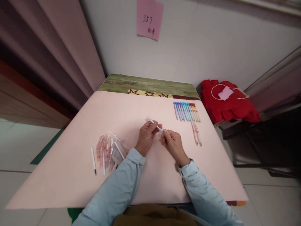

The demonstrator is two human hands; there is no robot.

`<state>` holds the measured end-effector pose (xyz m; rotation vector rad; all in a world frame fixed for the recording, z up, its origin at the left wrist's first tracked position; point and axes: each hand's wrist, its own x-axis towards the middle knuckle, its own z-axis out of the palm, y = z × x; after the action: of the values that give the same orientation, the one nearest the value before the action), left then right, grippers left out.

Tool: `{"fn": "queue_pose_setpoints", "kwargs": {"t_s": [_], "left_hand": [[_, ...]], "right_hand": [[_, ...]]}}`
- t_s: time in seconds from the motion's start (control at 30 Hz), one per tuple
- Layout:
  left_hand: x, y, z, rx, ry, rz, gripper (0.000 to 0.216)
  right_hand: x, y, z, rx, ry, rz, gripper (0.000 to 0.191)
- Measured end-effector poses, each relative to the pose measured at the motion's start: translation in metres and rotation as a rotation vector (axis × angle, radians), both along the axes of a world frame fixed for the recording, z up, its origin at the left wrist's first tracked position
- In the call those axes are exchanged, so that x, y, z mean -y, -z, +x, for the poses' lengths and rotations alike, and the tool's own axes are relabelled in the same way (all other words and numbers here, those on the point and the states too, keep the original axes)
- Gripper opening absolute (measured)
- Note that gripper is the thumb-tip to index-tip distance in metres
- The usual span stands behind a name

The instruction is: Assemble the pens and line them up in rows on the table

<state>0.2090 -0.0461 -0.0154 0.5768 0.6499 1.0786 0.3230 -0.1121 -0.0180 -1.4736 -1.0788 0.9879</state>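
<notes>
A slim white pen (150, 119) is held slanting between both hands above the middle of the table. My left hand (146, 135) pinches it around its middle. The fingers of my right hand (172, 140) close on its lower right end, partly hiding it. To the left lies a loose pile of pink pen parts (103, 147) with white sticks and a clear plastic bag (116, 157). One white stick with a dark tip (93, 160) lies apart. At the right, a row of blue and brown pens (184, 111) stands above two pink pens (197, 134).
Pale pink paper (70, 125) covers most of the table, with a green patterned strip (150, 82) showing at the back. A wall rises behind, bearing a pink note (150, 18). Red cloth (225, 106) with a white cable sits beyond the right edge.
</notes>
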Motion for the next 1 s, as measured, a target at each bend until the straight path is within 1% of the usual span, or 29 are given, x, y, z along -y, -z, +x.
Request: {"fn": "queue_pose_setpoints", "kwargs": {"t_s": [0.07,0.1,0.17,0.23,0.3,0.4,0.47,0.57,0.67,0.87,1.0], "left_hand": [[-0.001,0.0,0.0,0.005,-0.035,-0.04,0.027],[-0.001,0.0,0.001,0.02,-0.062,-0.068,0.027],[-0.002,0.0,0.002,0.049,-0.124,-0.114,0.027],[-0.003,0.0,0.002,0.056,-0.159,-0.122,0.028],[-0.003,0.0,0.003,0.048,-0.167,-0.122,0.028],[-0.002,-0.001,0.003,0.035,-0.172,-0.117,0.027],[-0.001,0.0,0.003,0.015,-0.161,-0.09,0.028],[-0.001,0.002,0.004,-0.05,-0.128,-0.029,0.029],[0.0,0.006,0.005,-0.134,-0.111,0.035,0.03],[0.002,0.009,0.007,-0.239,-0.082,0.101,0.028],[0.003,0.01,0.007,-0.293,-0.028,0.173,0.029]], "right_hand": [[0.0,0.0,0.002,-0.017,0.003,-0.002,0.062],[0.0,0.0,0.004,-0.019,0.028,0.01,0.067],[0.0,0.0,0.008,-0.02,0.125,0.052,0.072],[-0.001,0.0,0.013,-0.029,0.231,0.099,0.072],[-0.002,0.0,0.015,-0.035,0.282,0.132,0.069],[-0.002,-0.002,0.012,0.029,0.262,0.144,0.058],[-0.001,-0.005,0.008,0.172,0.219,0.159,0.044],[0.001,-0.01,0.003,0.447,0.147,0.205,0.026],[0.003,-0.011,0.002,0.621,0.115,0.196,0.019],[0.002,-0.007,0.001,0.698,0.129,0.086,0.016],[0.003,-0.014,0.004,0.708,0.16,0.048,0.014]]}}
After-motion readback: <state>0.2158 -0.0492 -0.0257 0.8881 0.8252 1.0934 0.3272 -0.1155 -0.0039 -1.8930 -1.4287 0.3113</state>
